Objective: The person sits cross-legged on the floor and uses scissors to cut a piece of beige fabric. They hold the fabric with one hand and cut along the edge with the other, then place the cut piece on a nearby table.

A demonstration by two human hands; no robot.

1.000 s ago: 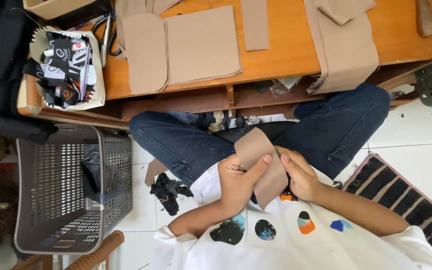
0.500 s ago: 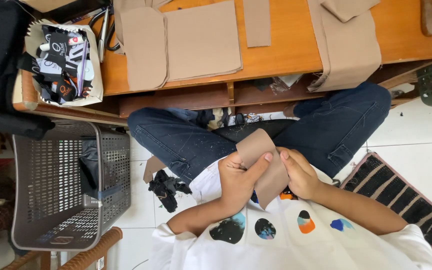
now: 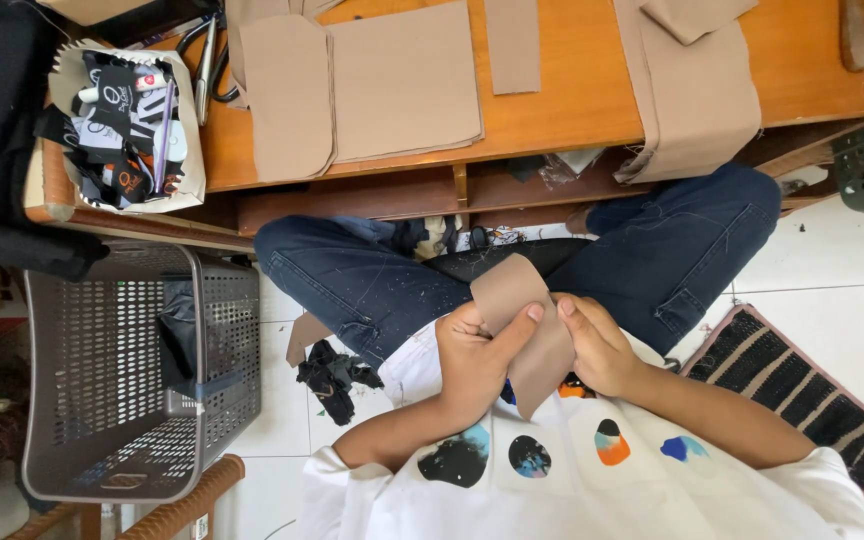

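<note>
From the head camera, my left hand and right hand meet over my lap, both closed on a tan fabric piece. The cloth runs between my two thumbs, which press its face side by side, while my other fingers curl behind it. Beyond my fingertips lie my jeans-clad knees, then the wooden table with more tan cut pieces. Out past my left fingers stands a grey plastic basket; past my right fingers, a dark woven mat.

White tiled floor, wooden table, grey basket.
</note>
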